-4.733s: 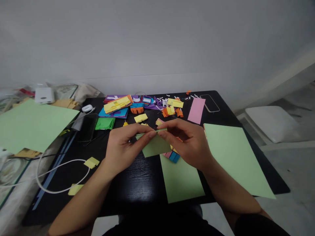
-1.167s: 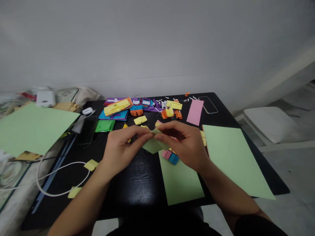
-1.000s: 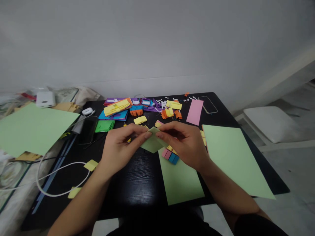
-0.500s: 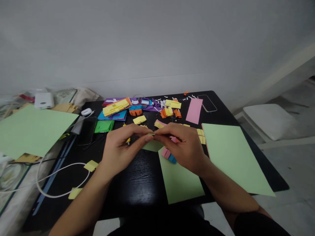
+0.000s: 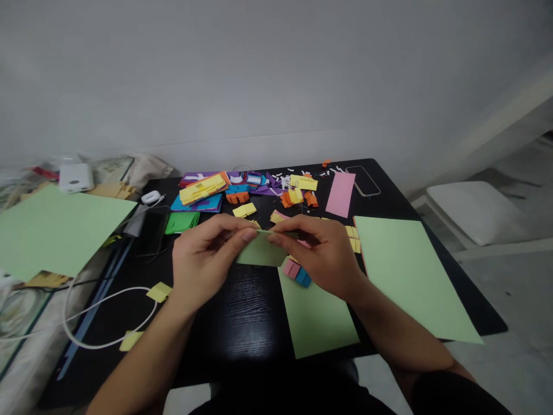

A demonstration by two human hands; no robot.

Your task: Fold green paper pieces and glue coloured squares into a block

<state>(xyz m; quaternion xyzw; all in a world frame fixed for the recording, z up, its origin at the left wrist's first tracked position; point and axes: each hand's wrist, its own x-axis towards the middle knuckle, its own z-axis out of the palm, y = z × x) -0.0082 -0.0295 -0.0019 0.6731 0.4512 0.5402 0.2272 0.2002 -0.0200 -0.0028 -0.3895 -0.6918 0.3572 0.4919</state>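
Observation:
Both hands pinch a small piece of light green paper [image 5: 261, 251] along its upper edge, over the middle of the table. My left hand [image 5: 207, 259] grips the edge between thumb and index finger on the left. On the right, my right hand [image 5: 326, 253] does the same, its fingertips a little apart from the left ones. The paper's front face hangs below the thumbs. Under the right hand lie a larger green sheet [image 5: 322, 325] and small folded pink and blue pieces [image 5: 297, 273], partly covered by that hand.
A green sheet [image 5: 415, 271] overhangs the table's right side. A pink strip [image 5: 341, 195] and a phone case [image 5: 363, 181] lie behind. Stacked coloured papers [image 5: 204, 190], bright green pieces [image 5: 182, 222] and paper scraps [image 5: 283, 183] line the back. A white cable [image 5: 112, 294] loops at left.
My left hand has slid slightly left along the paper's edge, away from the right fingertips. More of the paper's face now shows between the hands.

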